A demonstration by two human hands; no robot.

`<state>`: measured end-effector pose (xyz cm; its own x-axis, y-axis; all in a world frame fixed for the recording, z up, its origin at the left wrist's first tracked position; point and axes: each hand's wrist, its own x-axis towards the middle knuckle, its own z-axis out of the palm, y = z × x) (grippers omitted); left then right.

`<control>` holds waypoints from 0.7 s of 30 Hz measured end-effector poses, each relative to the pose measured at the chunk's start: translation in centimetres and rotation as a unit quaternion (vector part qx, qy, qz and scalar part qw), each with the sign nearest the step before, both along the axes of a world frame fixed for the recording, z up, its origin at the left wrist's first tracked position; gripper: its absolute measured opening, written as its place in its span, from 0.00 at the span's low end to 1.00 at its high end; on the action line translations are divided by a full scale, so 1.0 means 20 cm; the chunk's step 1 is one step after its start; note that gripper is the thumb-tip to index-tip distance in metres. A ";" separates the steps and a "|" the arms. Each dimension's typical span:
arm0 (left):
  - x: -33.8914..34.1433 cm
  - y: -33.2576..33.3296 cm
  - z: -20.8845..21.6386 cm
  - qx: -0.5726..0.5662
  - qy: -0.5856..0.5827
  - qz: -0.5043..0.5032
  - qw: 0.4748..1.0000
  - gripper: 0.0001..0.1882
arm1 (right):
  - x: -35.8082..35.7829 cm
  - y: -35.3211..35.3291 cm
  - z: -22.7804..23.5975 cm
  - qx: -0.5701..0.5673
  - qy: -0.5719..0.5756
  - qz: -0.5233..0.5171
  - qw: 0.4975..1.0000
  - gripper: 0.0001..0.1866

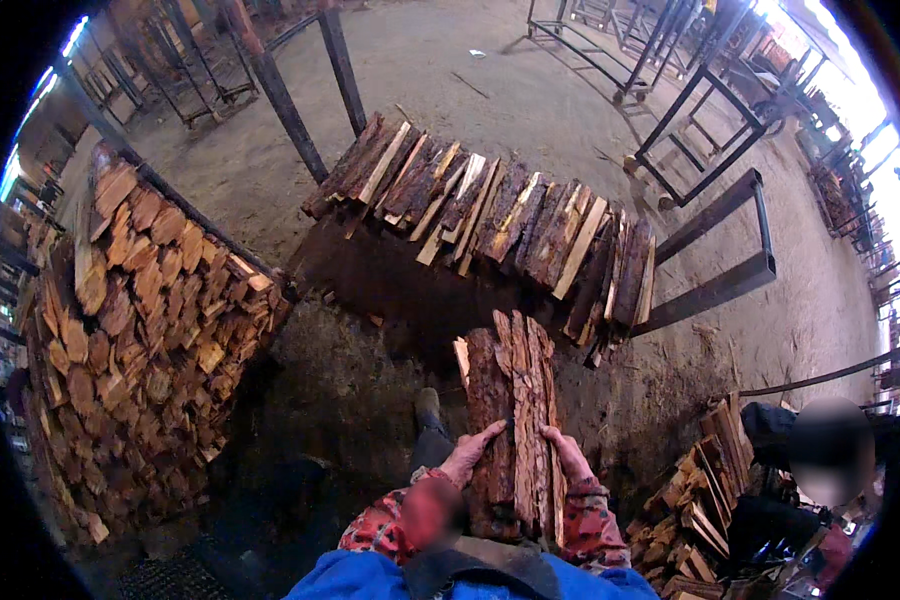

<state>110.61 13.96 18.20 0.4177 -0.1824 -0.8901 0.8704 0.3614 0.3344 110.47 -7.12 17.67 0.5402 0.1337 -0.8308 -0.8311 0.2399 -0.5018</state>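
Between my hands, close to my chest, is a bundle of bark-covered wood slabs, its far end pointing away from me. My left hand presses against its left side, with the thumb lying over the bark. On the opposite side my right hand grips it in the same way; the fingers of both hands are partly hidden beneath the wood. Beyond the bundle, a row of similar slabs lies side by side across a low metal rack.
A tall stack of split wood rises at the left beside metal posts. At lower right, a wood pile lies near another person. Wheeled metal frames stand on the dusty floor farther back.
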 end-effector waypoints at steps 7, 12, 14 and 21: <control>0.46 0.35 0.16 -0.014 0.008 0.015 1.000 0.28 | 0.45 0.34 0.04 -0.003 -0.002 0.013 1.000 0.25; 0.74 0.56 0.09 -0.015 -0.010 0.046 0.999 0.28 | 0.75 0.53 -0.05 -0.002 -0.016 0.045 0.999 0.24; 0.82 0.64 -0.10 -0.023 0.009 0.051 0.998 0.31 | 0.87 0.60 -0.08 0.002 -0.038 0.037 0.999 0.24; 1.12 0.95 -0.35 -0.007 0.015 0.096 0.995 0.31 | 1.25 0.87 -0.38 0.016 -0.008 0.100 0.995 0.27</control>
